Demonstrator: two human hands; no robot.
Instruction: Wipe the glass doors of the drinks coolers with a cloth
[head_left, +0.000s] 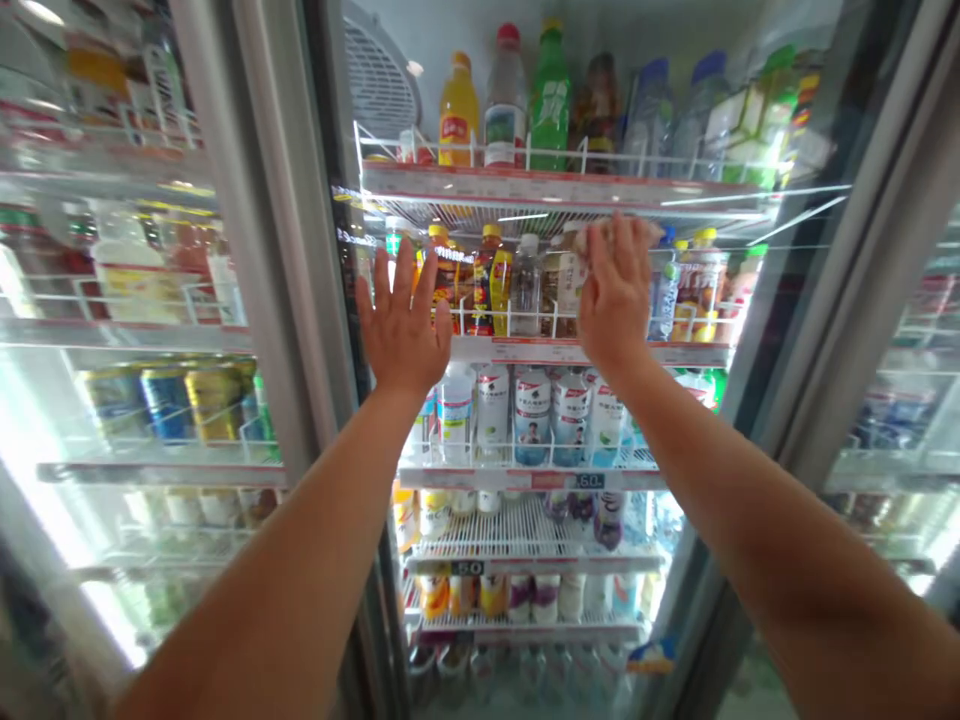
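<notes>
1. Since its glass door (847, 250) stands swung out to the right, the drinks cooler (450, 30) is open, and both bare arms reach straight into it.
2. Wire shelves stack from top to floor. The second shelf (525, 350) sits at hand height, and its low white rail is probably there to keep bottles from sliding off the front.
3. The left hand (403, 325) is raised flat before the left end of that shelf, fingers spread and released, grasping nothing. It is near the orange-capped bottles (491, 275), though contact cannot be told.
4. The right hand (616, 295) reaches further in, its back to the camera and its fingers pointing up among the bottle tops. Its palm side is hidden, so I cannot tell whether it grips anything.
5. A pale-labelled bottle (570, 285) stands upright on the second shelf, just left of the right hand and nearest to it. Something pale at the fingertips is too blurred to name.
</notes>
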